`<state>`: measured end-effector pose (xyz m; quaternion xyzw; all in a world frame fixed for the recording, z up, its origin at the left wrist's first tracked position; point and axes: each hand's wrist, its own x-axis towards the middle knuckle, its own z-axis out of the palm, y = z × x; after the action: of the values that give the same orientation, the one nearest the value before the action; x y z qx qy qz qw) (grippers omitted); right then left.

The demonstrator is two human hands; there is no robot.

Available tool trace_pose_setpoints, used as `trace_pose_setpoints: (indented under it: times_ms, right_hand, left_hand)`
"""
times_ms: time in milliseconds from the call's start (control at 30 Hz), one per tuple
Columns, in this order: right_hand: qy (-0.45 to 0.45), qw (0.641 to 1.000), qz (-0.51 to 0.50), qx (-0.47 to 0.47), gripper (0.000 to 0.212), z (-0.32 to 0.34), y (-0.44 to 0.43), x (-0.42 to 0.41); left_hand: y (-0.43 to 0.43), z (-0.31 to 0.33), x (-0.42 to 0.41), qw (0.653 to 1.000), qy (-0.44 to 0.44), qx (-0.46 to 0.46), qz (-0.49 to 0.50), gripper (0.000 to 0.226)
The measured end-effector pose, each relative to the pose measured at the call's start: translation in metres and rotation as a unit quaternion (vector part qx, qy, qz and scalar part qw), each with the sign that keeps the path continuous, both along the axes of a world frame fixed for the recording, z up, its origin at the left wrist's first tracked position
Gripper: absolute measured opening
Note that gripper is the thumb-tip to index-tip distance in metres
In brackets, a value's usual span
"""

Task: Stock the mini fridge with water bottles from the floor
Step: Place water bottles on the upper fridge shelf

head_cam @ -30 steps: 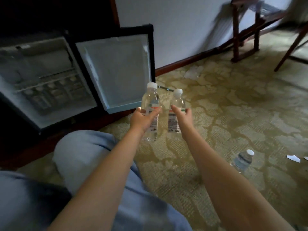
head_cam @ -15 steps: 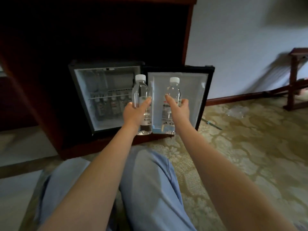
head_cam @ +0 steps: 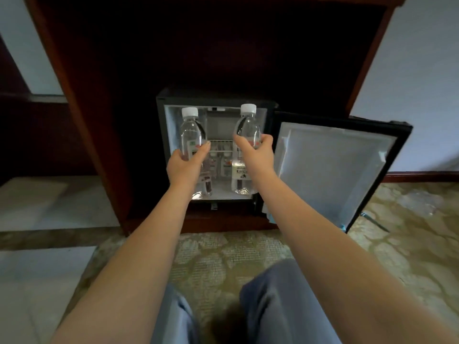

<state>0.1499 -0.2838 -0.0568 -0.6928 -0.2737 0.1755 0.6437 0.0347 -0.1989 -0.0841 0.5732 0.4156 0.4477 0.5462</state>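
Left hand [head_cam: 185, 167] wraps 1 upright water bottle [head_cam: 193, 135] w/ white cap, in front of open mini fridge [head_cam: 215, 105]. Right hand [head_cam: 255, 156] grips a 2nd bottle [head_cam: 248, 127]. Fridge door [head_cam: 332, 165] swung open at right, carpet [head_cam: 223, 254] below.

We find the mini fridge [head_cam: 216, 105] opening unobstructed in front, its door [head_cam: 332, 170] swung wide to the right. Inside, the wire shelf [head_cam: 221, 146] divides the cavity; bottles [head_cam: 224, 165] occupy the rear below it. The dark cabinet [head_cam: 99, 120] walls bound both sides.
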Motion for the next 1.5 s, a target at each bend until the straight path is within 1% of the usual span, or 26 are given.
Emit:
trace_pose_setpoints:
  times_ms: [100,167,200,300,333,367,400,433,600,700,800,867,933,1033,1067,1167,1233,1367,1500]
  right_hand:
    - [0.007,1.000,0.000,-0.006,0.050,-0.016,0.038,0.022]
    - [0.031,1.000,-0.005,0.000,0.051,-0.029,0.062,0.039]
    - [0.042,0.999,-0.005,0.004,0.053,-0.036,0.073,0.047]
    - [0.047,0.999,-0.001,0.011,0.067,-0.055,0.105,0.070]
    - [0.046,0.999,0.004,0.012,0.067,-0.061,0.115,0.077]
    - [0.045,0.999,0.011,0.014,0.062,-0.067,0.125,0.084]
    - [0.046,0.999,0.018,0.014,0.056,-0.072,0.134,0.090]
    - [0.047,0.999,0.022,0.013,0.051,-0.077,0.143,0.096]
    - [0.021,0.998,0.044,0.032,0.050,-0.102,0.183,0.117]
    - [0.020,0.999,0.022,0.033,0.047,-0.103,0.202,0.127]
    - [-0.003,1.000,-0.007,0.022,0.044,-0.104,0.220,0.138]
    - [-0.017,0.999,-0.017,0.021,0.041,-0.102,0.230,0.146]
    - [-0.024,0.999,-0.017,0.025,0.045,-0.099,0.239,0.155]
    - [-0.029,0.999,-0.014,0.018,0.060,-0.103,0.253,0.162]
    - [-0.026,0.999,-0.018,0.020,0.062,-0.106,0.258,0.163]
    - [-0.017,0.999,-0.013,0.029,0.053,-0.108,0.269,0.170]
    - [-0.018,1.000,-0.002,0.019,0.048,-0.104,0.275,0.177]
    - [-0.030,0.999,-0.008,0.024,0.046,-0.107,0.287,0.183]
    - [-0.061,0.997,-0.015,0.036,0.044,-0.111,0.290,0.187]
  left_hand:
    - [0.037,-0.017,0.018,1.000,-0.009,-0.014,0.022,0.043]
    - [0.061,-0.030,0.030,1.000,-0.011,-0.014,0.022,0.043]
    - [0.072,-0.036,0.037,1.000,-0.010,-0.014,0.022,0.046]
    - [0.105,-0.055,0.056,0.999,-0.024,-0.012,0.035,0.072]
    - [0.116,-0.063,0.062,0.999,-0.035,-0.010,0.036,0.065]
    - [0.126,-0.068,0.068,0.998,-0.042,-0.009,0.035,0.048]
    - [0.134,-0.075,0.075,0.998,-0.046,-0.011,0.039,0.036]
    - [0.142,-0.082,0.080,0.998,-0.051,-0.012,0.043,0.034]
    - [0.174,-0.118,0.094,0.996,-0.083,-0.023,0.040,0.038]
    - [0.193,-0.130,0.097,0.996,-0.070,-0.017,0.052,0.035]
    - [0.209,-0.134,0.101,0.997,-0.049,-0.006,0.057,0.041]
    - [0.217,-0.134,0.106,0.997,-0.048,-0.001,0.063,0.040]
    - [0.222,-0.133,0.112,0.997,-0.052,-0.002,0.064,0.038]
    - [0.228,-0.135,0.121,0.998,-0.050,0.004,0.047,0.034]
    - [0.230,-0.137,0.123,0.998,-0.043,0.009,0.043,0.032]
    - [0.237,-0.142,0.129,0.999,-0.030,0.015,0.040,0.035]
    - [0.240,-0.144,0.132,0.998,-0.042,0.001,0.036,0.035]
    - [0.245,-0.148,0.135,0.998,-0.053,-0.001,0.038,0.039]
    - [0.246,-0.148,0.137,0.998,-0.042,0.010,0.038,0.035]
